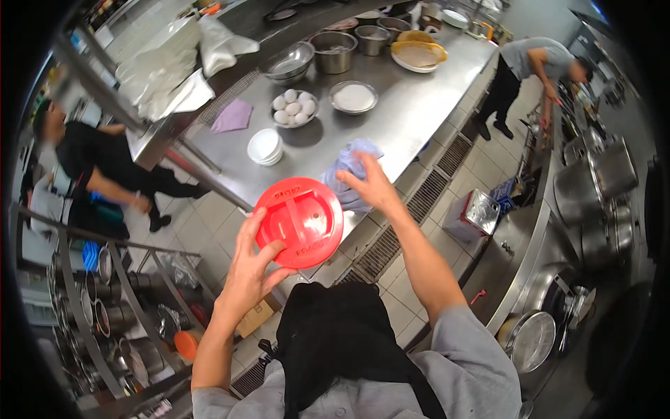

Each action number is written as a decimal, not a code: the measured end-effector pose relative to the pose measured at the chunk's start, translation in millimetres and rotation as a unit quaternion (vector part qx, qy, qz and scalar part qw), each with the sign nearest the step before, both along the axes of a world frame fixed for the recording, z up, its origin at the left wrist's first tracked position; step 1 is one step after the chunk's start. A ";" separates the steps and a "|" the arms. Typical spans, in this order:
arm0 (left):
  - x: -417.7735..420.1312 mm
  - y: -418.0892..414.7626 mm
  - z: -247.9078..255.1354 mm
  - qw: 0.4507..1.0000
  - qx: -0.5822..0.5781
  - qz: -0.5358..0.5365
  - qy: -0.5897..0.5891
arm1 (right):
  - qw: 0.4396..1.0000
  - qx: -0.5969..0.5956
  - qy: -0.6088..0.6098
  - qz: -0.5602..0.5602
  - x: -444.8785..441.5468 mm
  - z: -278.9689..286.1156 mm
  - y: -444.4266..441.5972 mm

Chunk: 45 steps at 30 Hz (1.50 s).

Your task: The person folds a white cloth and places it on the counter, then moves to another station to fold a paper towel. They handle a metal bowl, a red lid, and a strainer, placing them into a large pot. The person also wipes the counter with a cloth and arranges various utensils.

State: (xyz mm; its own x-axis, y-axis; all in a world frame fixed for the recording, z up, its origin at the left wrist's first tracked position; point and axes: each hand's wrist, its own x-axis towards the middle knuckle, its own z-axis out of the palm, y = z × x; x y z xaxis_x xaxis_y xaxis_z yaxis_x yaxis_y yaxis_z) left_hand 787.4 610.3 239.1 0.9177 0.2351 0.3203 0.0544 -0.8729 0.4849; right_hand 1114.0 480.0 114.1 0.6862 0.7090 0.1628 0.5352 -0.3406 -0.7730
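A round red plastic lid (314,222) with a raised bar across it and marks on its rim is held near the table's front corner. My left hand (251,262) grips its left and lower edge, thumb on the face. My right hand (372,186) is spread, thumb and fingers apart, over a crumpled light-blue cloth (348,167); I cannot tell whether it touches the cloth. Behind the lid stand stacked white bowls (265,147). Further back are a metal bowl of eggs (294,108) and a bowl of white powder (354,98).
The steel table (413,112) also bears a purple cloth (232,116), metal pots (333,51) and a yellow-rimmed dish (419,55). A person (99,152) stands left, another (534,73) bends at right. A metal tin (472,213) stands right; a pan rack (115,298) is left.
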 end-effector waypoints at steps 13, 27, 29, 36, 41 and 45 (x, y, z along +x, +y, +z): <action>-82.4 12.3 -33.0 0.860 -0.386 0.189 -0.274 | 0.912 0.310 0.252 -0.095 16.2 39.4 15.8; -55.7 11.2 -61.8 0.795 -0.493 0.163 -0.315 | 0.949 0.237 -0.119 0.169 -120.4 118.1 -20.3; -54.3 8.3 -63.2 0.795 -0.491 0.173 -0.313 | 0.945 0.240 -0.124 0.183 -128.9 97.3 -17.5; -36.8 19.5 -71.4 0.846 -0.436 0.077 -0.298 | 0.926 0.287 -0.219 0.109 -142.1 79.9 -7.6; -26.7 60.1 -92.9 0.909 -0.356 0.046 -0.212 | 0.935 0.228 -0.266 0.053 -157.1 68.4 -10.5; 21.0 26.6 -54.8 0.939 -0.275 -0.033 -0.204 | 0.951 0.135 -0.279 0.010 -173.7 65.0 -2.7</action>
State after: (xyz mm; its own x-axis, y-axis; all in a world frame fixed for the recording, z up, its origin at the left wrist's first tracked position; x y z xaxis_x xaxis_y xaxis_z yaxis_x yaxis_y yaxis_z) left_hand 808.4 637.0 184.3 0.7627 0.4152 0.4959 -0.2795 -0.4800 0.8316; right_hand 940.3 477.3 179.1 0.4271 0.6011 0.6754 0.8915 -0.1551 -0.4257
